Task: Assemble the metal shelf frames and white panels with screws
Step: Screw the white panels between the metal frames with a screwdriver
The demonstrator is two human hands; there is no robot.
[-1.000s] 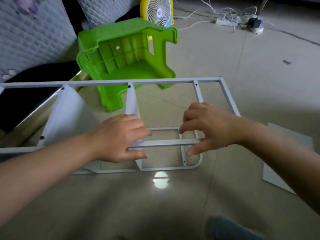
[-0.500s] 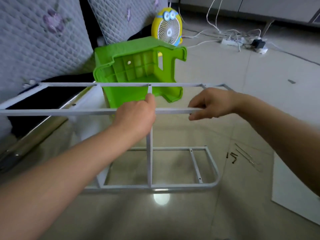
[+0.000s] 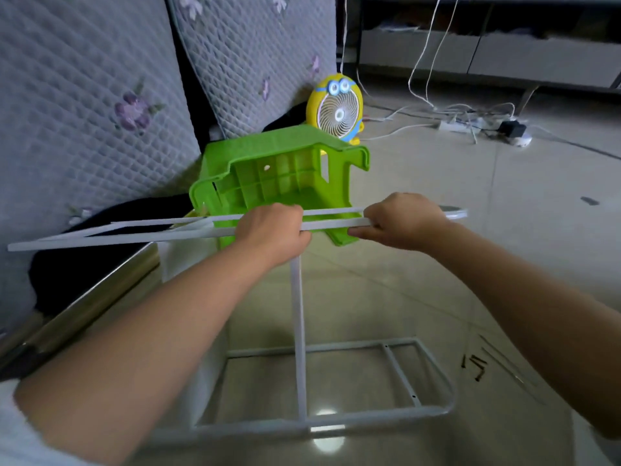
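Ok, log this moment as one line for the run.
left hand: grips top rail | right hand: grips top rail | screws: loose on floor, untouched

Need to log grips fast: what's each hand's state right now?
Left hand: closed, gripping the metal shelf frame by its top rail.
Right hand: closed, holding the same rail further right.

Glossy beige tiled floor (image 3: 504, 237) with one bright light reflection (image 3: 327, 443). Grey quilted floral covers (image 3: 84, 95) at left. Green plastic stool (image 3: 279, 176) on its side, yellow fan (image 3: 337, 111) behind. White cables meet at power strip (image 3: 453, 126).
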